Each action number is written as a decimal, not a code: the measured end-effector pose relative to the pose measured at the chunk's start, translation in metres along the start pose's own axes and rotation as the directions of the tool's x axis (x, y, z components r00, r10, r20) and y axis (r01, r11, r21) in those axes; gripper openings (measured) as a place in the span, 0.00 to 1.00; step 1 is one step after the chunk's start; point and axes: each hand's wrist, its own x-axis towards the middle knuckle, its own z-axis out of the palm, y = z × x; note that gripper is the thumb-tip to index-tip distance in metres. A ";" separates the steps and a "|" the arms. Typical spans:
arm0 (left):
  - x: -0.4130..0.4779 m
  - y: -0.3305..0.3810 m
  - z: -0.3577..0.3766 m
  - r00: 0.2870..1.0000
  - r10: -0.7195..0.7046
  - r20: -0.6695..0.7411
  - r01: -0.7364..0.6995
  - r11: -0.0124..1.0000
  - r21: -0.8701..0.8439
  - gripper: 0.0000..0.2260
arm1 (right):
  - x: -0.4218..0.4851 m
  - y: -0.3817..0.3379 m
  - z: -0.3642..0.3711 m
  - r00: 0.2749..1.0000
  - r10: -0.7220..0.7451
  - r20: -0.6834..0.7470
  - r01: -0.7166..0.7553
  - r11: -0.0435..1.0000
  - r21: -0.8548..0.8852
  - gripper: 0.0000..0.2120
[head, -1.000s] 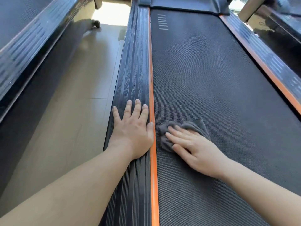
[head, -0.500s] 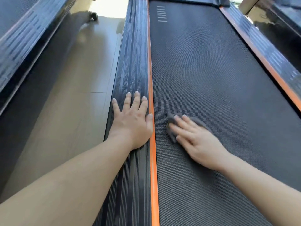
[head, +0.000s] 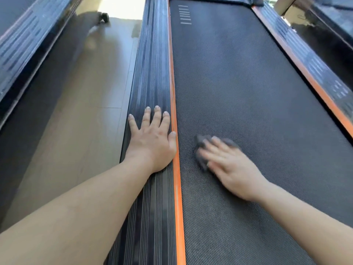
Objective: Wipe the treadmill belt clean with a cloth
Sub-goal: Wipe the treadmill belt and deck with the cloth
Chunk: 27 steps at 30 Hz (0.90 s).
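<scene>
Item: black, finely textured treadmill belt (head: pixel 248 92), running up the middle of the view; a short set of white bar markings (head: pixel 185 15) is printed near its far end.

Item: small grey crumpled cloth (head: pixel 199 148), lying on the near left part of the belt, just beside the left orange trim strip (head: pixel 172 83) but apart from it. Mostly covered; only its left and far edges show.

Item: right hand (head: pixel 233 169), palm down on the cloth, fingers straight and slightly fanned, pressing it to the belt. Outline blurred.

Item: left hand (head: pixel 152 142), flat on the black ribbed left side rail (head: pixel 150 64), fingers spread, thumb lying along the orange strip. Holds nothing.

Item: right side rail (head: pixel 309 60), dark, edged with a matching orange strip.

Item: pale wood-look floor (head: pixel 91 111), left of the treadmill, sunlit at the far end, with a small dark wheel (head: pixel 104 16) standing there.

Item: dark glossy neighbouring machine frame (head: pixel 28 44), far left.
</scene>
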 end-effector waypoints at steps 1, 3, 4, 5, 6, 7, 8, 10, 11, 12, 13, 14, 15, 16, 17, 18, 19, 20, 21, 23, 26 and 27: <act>0.000 0.000 0.000 1.000 0.000 0.005 0.000 1.000 -0.004 0.30 | 0.013 0.007 -0.001 0.977 0.196 -0.082 -0.195 0.981 0.013 0.22; 0.000 0.000 -0.001 1.000 -0.003 0.009 0.003 1.000 -0.004 0.30 | 0.028 -0.003 0.008 0.894 0.424 -0.144 -0.422 0.905 0.047 0.21; -0.001 0.000 -0.002 1.000 -0.002 0.010 0.002 1.000 -0.003 0.30 | 0.027 -0.018 0.014 0.898 0.412 -0.154 -0.405 0.911 0.072 0.21; -0.001 0.000 -0.002 1.000 0.000 0.012 0.000 1.000 -0.003 0.30 | 0.021 -0.037 0.019 0.926 0.345 -0.151 -0.335 0.938 0.091 0.22; -0.001 0.000 -0.002 1.000 0.001 0.013 -0.001 1.000 -0.005 0.30 | 0.011 -0.057 0.024 0.958 0.247 -0.145 -0.237 0.968 0.086 0.22; -0.001 0.000 -0.002 1.000 0.002 0.014 -0.002 1.000 -0.008 0.30 | -0.004 -0.074 0.028 0.979 0.155 -0.135 -0.145 0.986 0.077 0.22; -0.001 0.001 -0.003 1.000 0.003 0.014 -0.003 1.000 -0.011 0.30 | -0.020 -0.084 0.028 0.990 0.079 -0.116 -0.071 0.995 0.071 0.21; -0.002 0.000 -0.003 1.000 0.004 0.018 -0.003 1.000 -0.009 0.30 | -0.038 -0.083 0.018 0.997 -0.046 -0.058 0.046 0.999 0.000 0.19; -0.002 0.000 -0.003 1.000 0.005 0.022 -0.005 1.000 -0.008 0.30 | -0.042 -0.072 0.012 0.998 -0.052 -0.022 0.050 0.995 -0.086 0.19; -0.003 0.001 -0.004 1.000 0.007 0.028 -0.007 1.000 -0.010 0.30 | -0.045 -0.056 0.007 1.000 0.010 -0.017 -0.012 0.985 -0.172 0.21; -0.004 0.001 -0.005 1.000 0.009 0.029 -0.008 1.000 -0.012 0.29 | -0.045 -0.038 0.000 0.989 0.137 -0.058 -0.147 0.962 -0.232 0.23; -0.006 0.001 -0.006 1.000 0.009 0.022 -0.009 1.000 -0.004 0.29 | -0.043 -0.025 -0.010 0.941 0.323 -0.098 -0.337 0.913 -0.229 0.26; -0.008 0.002 -0.007 1.000 0.010 0.010 -0.010 1.000 0.024 0.29 | -0.042 -0.019 -0.018 0.860 0.498 -0.113 -0.510 0.840 -0.183 0.26; -0.010 0.004 -0.010 1.000 0.016 0.000 -0.016 0.997 0.080 0.28 | -0.041 -0.019 -0.018 0.793 0.598 -0.118 -0.609 0.784 -0.122 0.25; -0.012 0.008 -0.013 1.000 0.029 -0.001 -0.028 0.988 0.150 0.28 | -0.038 -0.026 -0.014 0.767 0.630 -0.126 -0.640 0.766 -0.065 0.23; -0.016 0.013 -0.016 0.999 0.051 0.008 -0.052 0.977 0.205 0.28 | -0.034 -0.037 -0.010 0.776 0.614 -0.143 -0.620 0.785 0.001 0.21; -0.020 0.018 -0.018 0.996 0.087 0.024 -0.090 0.970 0.225 0.27 | -0.031 -0.054 -0.005 0.820 0.552 -0.152 -0.553 0.832 0.044 0.19; -0.026 0.022 -0.021 0.989 0.137 0.048 -0.144 0.966 0.216 0.27 | -0.030 -0.072 0.002 0.880 0.451 -0.150 -0.445 0.893 0.070 0.18; -0.033 0.026 -0.024 0.976 0.202 0.085 -0.215 0.958 0.189 0.28 | -0.034 -0.090 0.007 0.938 0.323 -0.126 -0.317 0.946 0.065 0.17; -0.051 0.035 -0.032 0.920 0.349 0.177 -0.374 0.918 0.133 0.29 | -0.053 -0.107 0.016 0.998 0.046 -0.052 -0.047 0.999 -0.005 0.16; -0.079 0.041 -0.041 0.826 0.491 0.277 -0.539 0.832 0.134 0.32 | -0.068 -0.070 -0.001 0.999 -0.042 -0.014 0.037 0.971 -0.236 0.19; -0.085 0.042 -0.043 0.810 0.509 0.292 -0.562 0.815 0.140 0.31 | -0.069 -0.055 -0.009 0.998 0.052 -0.025 -0.057 0.950 -0.306 0.21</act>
